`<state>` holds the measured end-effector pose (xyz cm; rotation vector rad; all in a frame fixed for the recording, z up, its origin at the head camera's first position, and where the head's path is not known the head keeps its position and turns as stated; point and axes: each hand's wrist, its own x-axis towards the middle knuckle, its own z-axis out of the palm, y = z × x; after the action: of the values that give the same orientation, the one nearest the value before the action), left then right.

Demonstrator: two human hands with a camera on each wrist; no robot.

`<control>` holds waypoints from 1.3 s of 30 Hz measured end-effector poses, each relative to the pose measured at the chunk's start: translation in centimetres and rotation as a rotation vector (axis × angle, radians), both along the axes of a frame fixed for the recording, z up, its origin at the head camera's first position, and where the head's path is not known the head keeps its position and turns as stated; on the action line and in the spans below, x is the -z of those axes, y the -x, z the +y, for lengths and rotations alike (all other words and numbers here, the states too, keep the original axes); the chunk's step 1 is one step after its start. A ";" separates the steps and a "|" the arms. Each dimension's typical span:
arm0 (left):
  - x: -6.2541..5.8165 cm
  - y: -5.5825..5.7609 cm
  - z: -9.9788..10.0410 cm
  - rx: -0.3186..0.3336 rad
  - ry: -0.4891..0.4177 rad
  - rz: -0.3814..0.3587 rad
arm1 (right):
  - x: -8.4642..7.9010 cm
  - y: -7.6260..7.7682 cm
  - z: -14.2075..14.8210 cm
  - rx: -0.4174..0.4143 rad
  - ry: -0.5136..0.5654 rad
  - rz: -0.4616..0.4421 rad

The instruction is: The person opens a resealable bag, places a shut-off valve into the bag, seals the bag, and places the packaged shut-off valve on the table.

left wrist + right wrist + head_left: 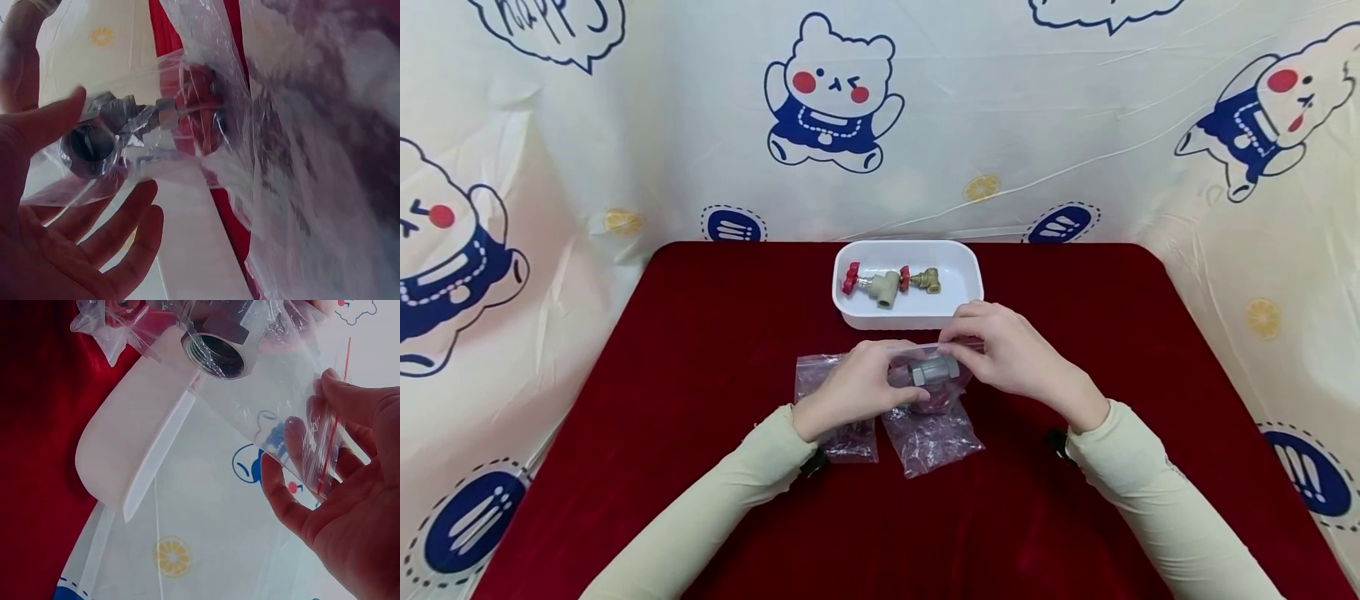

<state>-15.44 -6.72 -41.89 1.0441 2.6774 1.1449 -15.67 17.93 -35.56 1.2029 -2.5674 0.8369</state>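
My left hand [859, 382] holds a clear zip bag [250, 406] with a grey metal valve [936, 369] inside, thumb and fingers on either side of it. In the left wrist view, the valve's red handwheel [201, 109] shows through the plastic, and one round port faces the camera. A hexagonal threaded end faces the camera in the right wrist view. My right hand [1011, 350] pinches the bag's top edge near the red zip strip [331, 450]. Both hands are above the table, just in front of a white tray [910, 322].
In the tray lie a beige valve [886, 289] and a brass valve [928, 280], each with a red handwheel. Two clear plastic bags, one left [838, 446] and one right [934, 446], lie on the red tablecloth [715, 333]. A printed curtain [940, 125] surrounds the table.
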 end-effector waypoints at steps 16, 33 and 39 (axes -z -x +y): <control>0.3 0.3 0.6 0.045 -0.121 -0.026 | -0.1 0.0 0.5 -0.009 -0.007 -0.014; -2.6 -1.1 -1.1 -0.144 -0.361 0.157 | -0.6 -0.2 -0.3 0.008 -0.042 -0.004; -2.8 -1.4 -1.4 -0.126 -0.350 0.191 | -0.8 -0.6 -0.5 0.000 -0.032 0.037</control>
<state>-14.09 -8.10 -39.05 1.0892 2.7849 1.6652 -15.04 17.43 -34.77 1.2155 -2.5605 0.7696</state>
